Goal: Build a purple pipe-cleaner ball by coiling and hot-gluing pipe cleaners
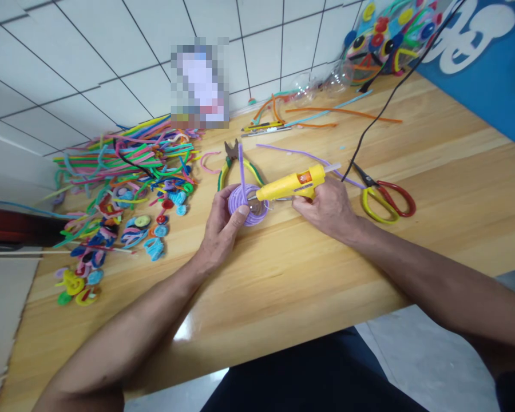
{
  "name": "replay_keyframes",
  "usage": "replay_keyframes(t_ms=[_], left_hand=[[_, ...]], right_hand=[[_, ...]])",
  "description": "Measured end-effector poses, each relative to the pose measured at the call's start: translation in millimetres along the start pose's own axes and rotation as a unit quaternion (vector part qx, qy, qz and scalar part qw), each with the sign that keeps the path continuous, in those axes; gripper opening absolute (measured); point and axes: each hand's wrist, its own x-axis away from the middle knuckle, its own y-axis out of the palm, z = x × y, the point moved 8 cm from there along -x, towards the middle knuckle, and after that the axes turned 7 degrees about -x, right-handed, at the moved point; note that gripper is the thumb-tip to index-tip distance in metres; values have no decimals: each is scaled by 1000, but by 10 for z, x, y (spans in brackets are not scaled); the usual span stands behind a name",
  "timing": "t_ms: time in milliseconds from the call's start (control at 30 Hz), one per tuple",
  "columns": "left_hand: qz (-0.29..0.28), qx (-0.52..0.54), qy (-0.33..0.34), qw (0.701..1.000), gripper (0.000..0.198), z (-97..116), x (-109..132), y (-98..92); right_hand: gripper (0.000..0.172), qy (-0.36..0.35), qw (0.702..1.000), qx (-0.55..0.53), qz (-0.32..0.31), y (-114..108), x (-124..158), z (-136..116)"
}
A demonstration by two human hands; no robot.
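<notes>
My left hand (pixel 221 226) is closed around a ball wound with purple pipe cleaner (pixel 254 216); a clear patch shows in its middle. One loose end of the pipe cleaner sticks straight up from the coil. In my right hand (pixel 330 209) is a yellow hot glue gun (pixel 289 187), its tip touching or very near the coil beside my left thumb. A clear glue stick pokes out of the gun's back. Behind the ball lie pliers (pixel 232 153) with green and yellow handles, partly hidden.
Scissors (pixel 381 197) with red and yellow handles lie right of my right hand. A black cord (pixel 380 109) runs up from the gun. Piled pipe cleaners (pixel 124 157) and small coiled pieces (pixel 154 247) cover the left. Decorated balls (pixel 377 48) stand at the back right.
</notes>
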Motion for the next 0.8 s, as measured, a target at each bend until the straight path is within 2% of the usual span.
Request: replay_keyframes(t_ms=[800], left_hand=[[9,10,-7,1000,52,58,-10,0]], right_hand=[[11,3,1000,2,7,-26,-15,-9]])
